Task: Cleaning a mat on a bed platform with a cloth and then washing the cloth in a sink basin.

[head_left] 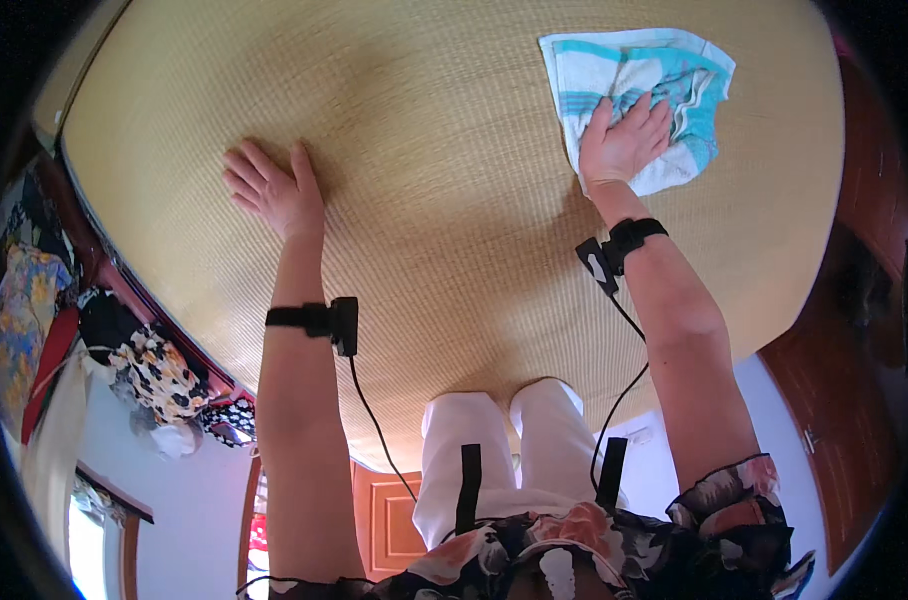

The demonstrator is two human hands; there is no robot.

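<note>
A woven straw-like sleeping mat (439, 187) spreads under both hands, its ribbed surface tan. On its left part, my left hand (280, 187) lies palm down with the fingers spread and nothing under it but the mat. Towards the far right lies a white and turquoise terry towel (589, 71), partly wrinkled. My right hand (625, 146) presses flat on this towel, thumb apart from the fingers, and hides its lower middle. The towel is rumpled beside the fingertips. My knees, in white trousers (465, 442), rest on the mat's near edge.
Black straps with small devices sit on my left forearm (311, 320) and right wrist (623, 251), each trailing a black cable. Piled clothes (161, 371) line the left side. A brown wooden door (814, 390) stands at the right, an orange-brown cabinet panel (394, 525) below.
</note>
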